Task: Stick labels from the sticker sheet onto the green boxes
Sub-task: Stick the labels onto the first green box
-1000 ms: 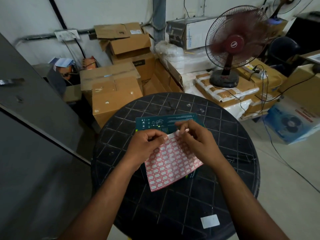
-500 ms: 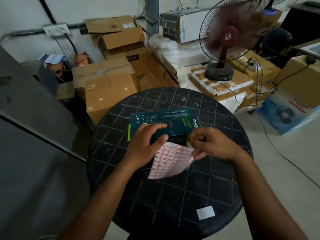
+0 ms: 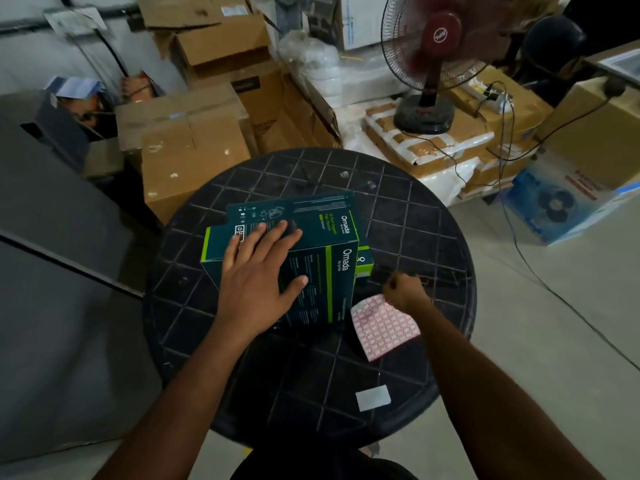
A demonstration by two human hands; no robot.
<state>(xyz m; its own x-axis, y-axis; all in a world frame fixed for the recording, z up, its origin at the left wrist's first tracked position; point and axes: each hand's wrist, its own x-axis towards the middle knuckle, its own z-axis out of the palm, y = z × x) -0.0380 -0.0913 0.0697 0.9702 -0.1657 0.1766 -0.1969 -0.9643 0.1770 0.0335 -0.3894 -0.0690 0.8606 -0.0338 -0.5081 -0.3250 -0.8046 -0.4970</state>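
Observation:
A stack of dark green boxes sits on the round black table (image 3: 311,382). The top green box (image 3: 322,282) has lime stripes and the word Omada on it. My left hand (image 3: 258,271) lies flat across its top, fingers spread, thumb down its near side. A second green box (image 3: 364,263) shows under its right end, and another green box (image 3: 311,209) lies behind it. My right hand (image 3: 405,289) is curled and pinches the top corner of the red-and-white sticker sheet (image 3: 384,327). The sheet hangs to the right of the boxes, just above the table.
A small white rectangle (image 3: 373,397) lies near the table's front edge. Cardboard cartons (image 3: 187,150) stand behind the table at left. A red standing fan (image 3: 429,64) spins at the back right, with cables trailing across the floor. A blue fan carton (image 3: 561,202) sits at right.
My right hand has pulled the sticker sheet off the boxes, down and to the right. My left hand has let go of the sheet and spread over the top green box.

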